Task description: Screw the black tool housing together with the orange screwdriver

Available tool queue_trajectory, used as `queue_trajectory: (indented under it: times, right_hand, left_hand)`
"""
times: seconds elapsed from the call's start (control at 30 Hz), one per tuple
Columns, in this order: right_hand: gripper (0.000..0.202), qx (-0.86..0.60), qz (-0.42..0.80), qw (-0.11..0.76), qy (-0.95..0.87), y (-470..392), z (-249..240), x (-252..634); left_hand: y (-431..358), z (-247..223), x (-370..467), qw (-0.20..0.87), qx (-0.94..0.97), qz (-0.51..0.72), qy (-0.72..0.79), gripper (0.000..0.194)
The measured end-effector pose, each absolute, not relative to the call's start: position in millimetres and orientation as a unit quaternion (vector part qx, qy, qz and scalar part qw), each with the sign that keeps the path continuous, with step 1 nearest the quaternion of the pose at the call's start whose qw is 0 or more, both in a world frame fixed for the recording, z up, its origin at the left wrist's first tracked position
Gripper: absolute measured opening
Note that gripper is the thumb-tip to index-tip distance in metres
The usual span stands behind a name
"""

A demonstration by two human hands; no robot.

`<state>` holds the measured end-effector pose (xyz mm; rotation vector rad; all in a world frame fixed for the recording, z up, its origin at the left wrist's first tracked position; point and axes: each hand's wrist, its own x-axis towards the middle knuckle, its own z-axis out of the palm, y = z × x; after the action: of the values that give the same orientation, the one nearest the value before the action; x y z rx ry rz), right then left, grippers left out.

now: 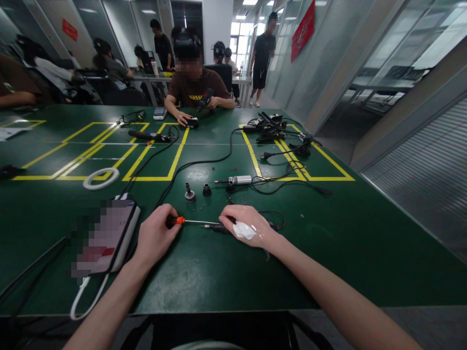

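My left hand [155,232] is closed around the orange and black handle of a screwdriver [179,220]. Its thin shaft runs right, to the fingers of my right hand [245,224]. Those fingers curl over a black soldering iron [215,227], whose metal tip points left and whose cord end shows beyond the hand. The hand hides the iron's middle and the screwdriver's tip. A white patch is on the back of my right hand. Just beyond stand a metal nozzle part [189,194] and a black collar [206,190]. Behind them lies a silver-bodied tool [241,180], with small screws [200,208] nearby.
A phone on a white block [109,238] with cables is at the left. A white ring [101,178] and another corded tool [149,136] lie farther back. A tangle of black cords [270,127] is at the back right. A person [200,87] sits opposite, holding a power tool.
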<state>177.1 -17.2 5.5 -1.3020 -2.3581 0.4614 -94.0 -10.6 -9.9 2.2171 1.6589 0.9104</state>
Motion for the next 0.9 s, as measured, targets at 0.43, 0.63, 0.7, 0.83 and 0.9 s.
queue_trajectory:
  times: [0.43, 0.63, 0.7, 0.83, 0.9]
  right_hand:
    - [0.021, -0.467, 0.171, 0.199, -0.844, -17.5, 7.2, 177.8]
    - [0.022, -0.468, 0.172, 0.195, -0.844, -17.8, 8.5, 177.6]
    - [0.022, -0.469, 0.173, 0.193, -0.844, -17.8, 8.5, 177.5]
    - [0.022, -0.474, 0.169, 0.187, -0.844, -17.6, 8.8, 177.5]
    - [0.022, -0.474, 0.167, 0.185, -0.845, -17.4, 8.8, 177.4]
  left_hand:
    - [-10.9, -10.3, -93.5, 0.114, 0.774, 0.324, 0.532, 0.008]
    - [-11.3, -10.0, -94.1, 0.103, 0.778, 0.331, 0.524, 0.013]
    - [-11.7, -9.9, -93.7, 0.095, 0.782, 0.331, 0.52, 0.014]
    - [-12.1, -9.6, -92.2, 0.072, 0.785, 0.32, 0.525, 0.016]
    - [-12.1, -9.6, -91.8, 0.067, 0.789, 0.312, 0.525, 0.016]
